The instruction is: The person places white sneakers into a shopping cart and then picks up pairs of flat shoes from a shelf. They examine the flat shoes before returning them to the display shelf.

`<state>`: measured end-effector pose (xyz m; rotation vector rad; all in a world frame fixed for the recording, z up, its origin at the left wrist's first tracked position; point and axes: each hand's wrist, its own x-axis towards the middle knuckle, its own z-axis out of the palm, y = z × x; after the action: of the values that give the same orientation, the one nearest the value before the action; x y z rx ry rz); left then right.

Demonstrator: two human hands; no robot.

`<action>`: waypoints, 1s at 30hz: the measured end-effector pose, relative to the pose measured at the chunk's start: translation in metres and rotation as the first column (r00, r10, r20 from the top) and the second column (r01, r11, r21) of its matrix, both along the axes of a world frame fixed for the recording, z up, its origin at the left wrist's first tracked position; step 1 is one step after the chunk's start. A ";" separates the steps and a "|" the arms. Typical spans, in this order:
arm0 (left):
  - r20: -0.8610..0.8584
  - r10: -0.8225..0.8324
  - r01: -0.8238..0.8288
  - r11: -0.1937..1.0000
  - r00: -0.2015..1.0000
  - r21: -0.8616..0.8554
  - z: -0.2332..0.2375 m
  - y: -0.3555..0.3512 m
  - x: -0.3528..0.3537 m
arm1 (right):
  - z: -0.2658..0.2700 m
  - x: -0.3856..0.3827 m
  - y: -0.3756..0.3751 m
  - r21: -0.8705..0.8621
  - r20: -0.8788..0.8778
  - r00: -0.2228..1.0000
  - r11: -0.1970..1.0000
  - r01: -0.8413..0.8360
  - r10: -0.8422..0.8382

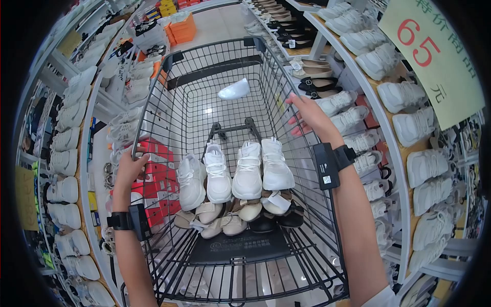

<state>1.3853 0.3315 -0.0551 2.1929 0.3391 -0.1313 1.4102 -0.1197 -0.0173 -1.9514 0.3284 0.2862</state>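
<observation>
The left hand (129,171) has its fingers closed around the left rim of the cart (220,67). The right hand (309,115) is beside the right rim with its fingers spread wide and holds nothing. A single white shoe (234,89) sits apart at the far end of the basket; whether it rests on the wire or is in the air I cannot tell. Four white sneakers (248,171) are already lined up over a heap of flats (232,215), so loading looks well begun, though the shelves (404,153) remain full.

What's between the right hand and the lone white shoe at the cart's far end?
Nothing visible. The right hand is at the right rim of the cart, fingers open; the white shoe is inside, ahead-left, with open space between. The sneakers sit nearer, off that line.
</observation>
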 end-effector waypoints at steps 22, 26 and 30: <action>0.015 -0.096 0.097 0.995 0.995 -0.006 -0.046 0.030 0.003 | -0.037 -0.197 -0.190 -0.119 -0.033 0.998 0.992 0.040 -0.044; 0.010 -0.065 0.065 0.998 0.998 0.013 -0.048 0.035 0.006 | -0.139 -0.299 -0.258 -0.633 -0.020 0.983 0.763 0.129 -0.183; 0.011 -0.064 0.063 0.994 0.998 0.087 -0.045 0.037 0.006 | -0.152 -0.317 -0.264 -0.853 0.235 0.871 0.338 0.398 -0.432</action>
<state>1.3913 0.3688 -0.1000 2.2904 0.2726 -0.1391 1.0929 -0.3839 -0.1695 -2.7883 1.1984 -0.2941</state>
